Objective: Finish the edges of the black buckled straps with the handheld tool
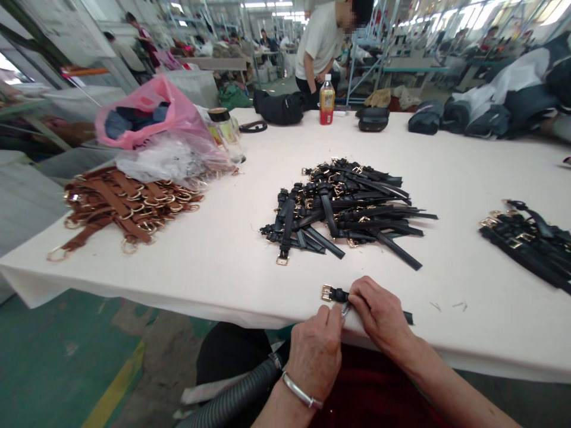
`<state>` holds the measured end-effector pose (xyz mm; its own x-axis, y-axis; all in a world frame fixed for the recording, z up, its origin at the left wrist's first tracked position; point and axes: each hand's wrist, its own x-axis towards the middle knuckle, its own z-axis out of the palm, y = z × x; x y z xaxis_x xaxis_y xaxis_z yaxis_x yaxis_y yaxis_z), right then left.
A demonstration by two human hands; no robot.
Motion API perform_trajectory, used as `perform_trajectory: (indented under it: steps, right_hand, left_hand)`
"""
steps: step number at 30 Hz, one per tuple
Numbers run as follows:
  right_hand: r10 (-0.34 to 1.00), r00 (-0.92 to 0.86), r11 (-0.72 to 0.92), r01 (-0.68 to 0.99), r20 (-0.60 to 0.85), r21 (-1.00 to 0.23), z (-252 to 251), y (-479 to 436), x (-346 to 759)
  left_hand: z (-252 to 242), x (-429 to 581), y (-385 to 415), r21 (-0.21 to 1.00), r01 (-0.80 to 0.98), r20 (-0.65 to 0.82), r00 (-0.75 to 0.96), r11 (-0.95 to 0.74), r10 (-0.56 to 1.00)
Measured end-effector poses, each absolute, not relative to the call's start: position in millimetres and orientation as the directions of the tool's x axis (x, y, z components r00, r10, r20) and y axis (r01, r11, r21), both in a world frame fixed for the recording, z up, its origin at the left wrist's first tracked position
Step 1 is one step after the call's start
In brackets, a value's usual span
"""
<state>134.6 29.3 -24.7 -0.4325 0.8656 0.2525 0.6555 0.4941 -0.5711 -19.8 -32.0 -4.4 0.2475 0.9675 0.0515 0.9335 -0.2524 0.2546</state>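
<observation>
Bench: white table (468, 178), work carried out at its near edge.

Stock on the bench: heap of black straps (348, 205) mid-table, loosely fanned, and well apart from the hands. Brown straps (120, 205) with ring ends lie far left, partly under a pink bag (151, 113). A second batch of black straps (530, 241) lies at the right.

Hands: the right hand (379, 315) lies palm-down over a single black strap (338, 294), fingers pressed onto it and pinning it flat. The left hand (314, 351) has curled fingers, their tips closed on a small silvery piece (345, 309) held against the strap. Cannot tell what the piece is.

The strap lies along the very lip of the table. Its gold buckle (326, 292) shows left of the right hand and its tail pokes out beyond the wrist.

Risks, as judged:
- Strap sits at the table's lip. If the right hand's pressure eases, it could slide off onto the lap or floor.
- Fingertips of both hands crowd the silvery piece. If it is sharp, a slip could nick a finger or scar the strap.
- The point of contact is hidden under the right hand, so aim is partly by feel and the piece may land off its mark.
- The heap is loose, and a sleeve dragging through it could tangle buckles.
</observation>
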Motion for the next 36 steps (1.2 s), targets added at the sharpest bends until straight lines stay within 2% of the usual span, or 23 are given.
perform_trajectory:
  steps: [6, 9, 11, 14, 16, 18, 21, 24, 26, 29, 32, 36]
  right_hand:
    - [0.907, -0.323, 0.413, 0.556, 0.27, -0.721, -4, 28, 142]
    - [0.925, -0.241, 0.38, 0.567, 0.294, -0.731, 17, 26, 155]
    - [0.938, -0.245, 0.345, 0.62, 0.243, -0.705, 29, 24, 167]
    - [0.913, -0.409, 0.327, 0.713, 0.012, -0.62, 38, 20, 189]
    - [0.834, -0.528, 0.358, 0.738, -0.159, -0.572, 40, 14, 206]
    - [0.747, -0.611, 0.392, 0.722, -0.261, -0.57, 42, 6, 222]
    - [0.697, -0.678, 0.439, 0.661, -0.234, -0.609, 47, -2, 234]
    - [0.749, -0.65, 0.437, 0.634, -0.132, -0.638, 45, 2, 220]
    - [0.836, -0.548, 0.417, 0.677, -0.037, -0.606, 36, 11, 200]
    - [0.904, -0.419, 0.408, 0.777, 0.089, -0.479, 17, 26, 170]
    - [0.915, -0.397, 0.384, 0.809, 0.07, -0.445, 4, 29, 153]
    - [0.926, -0.37, 0.357, 0.802, 0.072, -0.48, -1, 19, 152]
  left_hand:
    - [-1, -38, -37, 0.361, 0.897, 0.12, 0.226, -0.254, 0.967]
    - [7, -64, -37, 0.396, 0.892, 0.17, 0.163, -0.218, 0.972]
    - [15, -90, -33, 0.392, 0.906, 0.196, 0.088, -0.16, 0.977]
    - [29, -140, -17, 0.339, 0.941, 0.21, -0.072, -0.004, 0.975]
    - [40, -176, -2, 0.283, 0.95, 0.218, -0.194, 0.129, 0.957]
    - [50, -211, 16, 0.22, 0.941, 0.215, -0.304, 0.257, 0.928]
    - [63, -254, 43, 0.141, 0.908, 0.211, -0.417, 0.395, 0.884]
    - [71, -276, 63, 0.1, 0.892, 0.233, -0.451, 0.44, 0.862]
    - [71, -274, 70, 0.108, 0.903, 0.267, -0.43, 0.417, 0.862]
    - [58, -242, 70, 0.193, 0.957, 0.301, -0.268, 0.216, 0.915]
    - [34, -183, 54, 0.334, 0.943, 0.348, -0.105, -0.018, 0.932]
    - [10, -97, 20, 0.535, 0.798, 0.273, 0.148, -0.278, 0.951]
